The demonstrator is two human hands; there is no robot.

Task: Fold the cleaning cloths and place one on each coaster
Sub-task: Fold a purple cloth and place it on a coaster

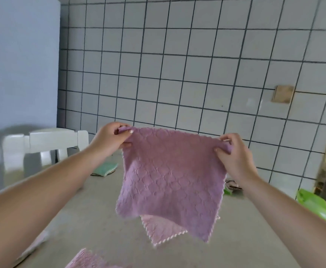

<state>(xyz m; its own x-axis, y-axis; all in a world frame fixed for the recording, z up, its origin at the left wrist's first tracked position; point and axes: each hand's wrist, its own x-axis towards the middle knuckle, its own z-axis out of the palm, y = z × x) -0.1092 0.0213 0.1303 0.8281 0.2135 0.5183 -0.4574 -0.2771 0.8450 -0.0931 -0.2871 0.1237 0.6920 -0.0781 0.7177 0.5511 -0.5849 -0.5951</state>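
Both hands (111, 137) (233, 153) pinch purple cloth's (169, 176) top corners (hanging free).

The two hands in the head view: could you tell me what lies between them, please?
In the head view, the purple cloth spans the gap: the left hand pinches one top corner, the right hand the other, and it hangs above the table.

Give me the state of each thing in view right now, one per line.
Purple cloth: unfolded, held up above the table by its two top corners.
Left hand: fingers pinching the top left corner.
Right hand: fingers pinching the top right corner.
Pink cloth: lying on the table, partly hidden behind the purple cloth.
Green cloth: folded, resting on a coaster.
Table: holds the other cloths.
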